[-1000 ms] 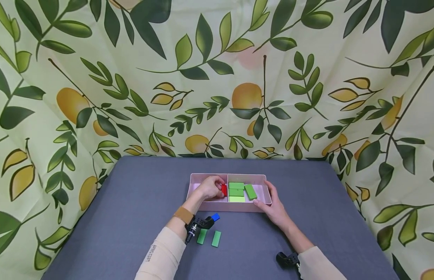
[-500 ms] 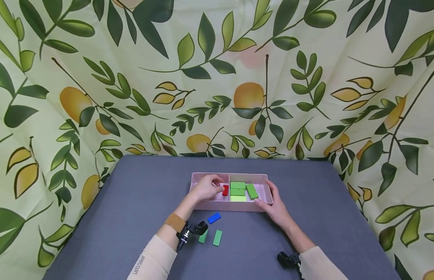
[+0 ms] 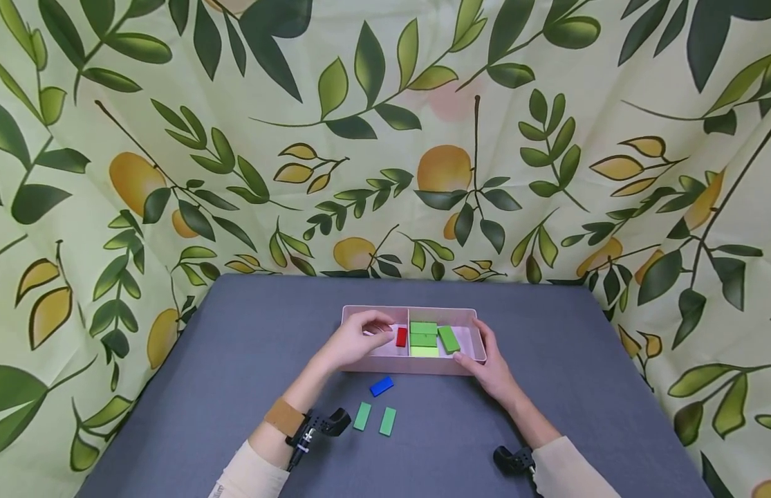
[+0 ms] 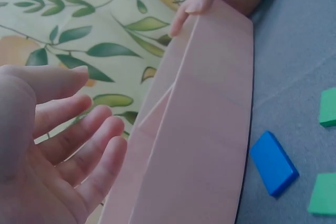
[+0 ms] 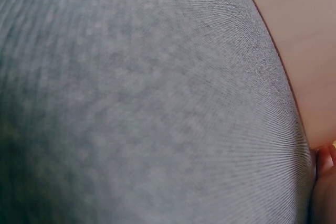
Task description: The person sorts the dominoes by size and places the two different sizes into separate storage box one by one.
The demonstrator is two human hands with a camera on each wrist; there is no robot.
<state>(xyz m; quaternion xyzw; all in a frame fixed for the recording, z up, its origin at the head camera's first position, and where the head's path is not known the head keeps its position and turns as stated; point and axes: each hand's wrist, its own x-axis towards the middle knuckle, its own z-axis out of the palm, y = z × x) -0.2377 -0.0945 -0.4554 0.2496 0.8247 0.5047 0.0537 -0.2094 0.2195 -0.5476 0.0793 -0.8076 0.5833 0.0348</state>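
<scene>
A pink two-compartment box (image 3: 385, 365) stands on the grey table. My left hand (image 3: 354, 340) hovers over its left compartment, fingers relaxed and holding nothing; the left wrist view shows the same loosely spread hand (image 4: 68, 145). Just right of those fingertips a red block (image 3: 401, 337) lies in the left compartment, beside the divider. My right hand (image 3: 494, 366) grips the box's right end, thumb at the front and fingers along the side. In the right compartment sit several green blocks (image 3: 424, 334), one green block (image 3: 449, 339) tilted apart from the others.
In front of the box lie a blue block (image 3: 382, 386) and two green blocks (image 3: 362, 416) on the table (image 3: 447, 429). A leaf-and-fruit patterned cloth (image 3: 373, 152) hangs behind and at the sides.
My left hand has let go of the red block and drawn back to the left, leaving it in the left compartment. The right hand keeps its grip on the box.
</scene>
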